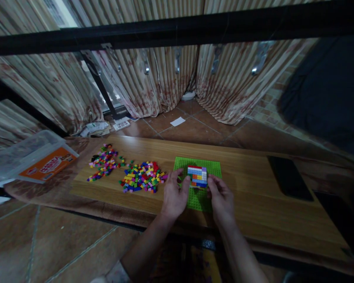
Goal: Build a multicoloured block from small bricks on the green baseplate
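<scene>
Plastic brick block [197, 177] sits over the green baseplate [198, 202], its right edge pinched by the fingers of the right hand [222, 197]. Left hand [174, 196] curves at its left edge, thumb and fingers parted.

Counts by kind: studded green baseplate [198, 201], one; assembled brick block [197, 176], one; heaps of loose bricks, two, a left heap [105, 164] and a right heap [143, 177], the single bricks too small and crowded to number; clear plastic box [43, 155], one; wooden surface [250, 184], one; black flat slab [289, 177], at least one.
</scene>
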Available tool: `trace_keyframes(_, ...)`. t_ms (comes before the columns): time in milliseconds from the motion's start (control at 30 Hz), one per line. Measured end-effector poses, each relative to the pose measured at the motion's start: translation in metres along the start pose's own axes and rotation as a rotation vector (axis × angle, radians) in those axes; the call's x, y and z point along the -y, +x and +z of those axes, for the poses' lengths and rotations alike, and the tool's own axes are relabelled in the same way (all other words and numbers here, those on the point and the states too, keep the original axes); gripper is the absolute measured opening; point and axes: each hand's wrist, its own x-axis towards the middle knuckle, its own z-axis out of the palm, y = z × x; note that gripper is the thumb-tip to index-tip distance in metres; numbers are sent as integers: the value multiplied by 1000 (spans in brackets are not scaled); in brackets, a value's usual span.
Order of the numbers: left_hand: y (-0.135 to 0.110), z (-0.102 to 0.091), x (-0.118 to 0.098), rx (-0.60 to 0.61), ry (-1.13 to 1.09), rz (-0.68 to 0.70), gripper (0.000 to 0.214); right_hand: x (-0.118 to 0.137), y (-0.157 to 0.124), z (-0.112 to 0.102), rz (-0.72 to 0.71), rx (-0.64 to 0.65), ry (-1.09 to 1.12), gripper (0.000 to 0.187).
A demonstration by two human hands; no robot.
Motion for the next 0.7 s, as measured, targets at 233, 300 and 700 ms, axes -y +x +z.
trace_keyframes(233,2,14,0,38,-74,-110,39,3,-1,9,1,-18,-54,43)
trace_keyframes(300,2,17,1,26,-114,-139,37,1,-1,9,-17,-25,-65,42)
trace_keyframes(700,3,24,-1,0,-208,-244,33,1,-1,9,-37,-33,-99,44)
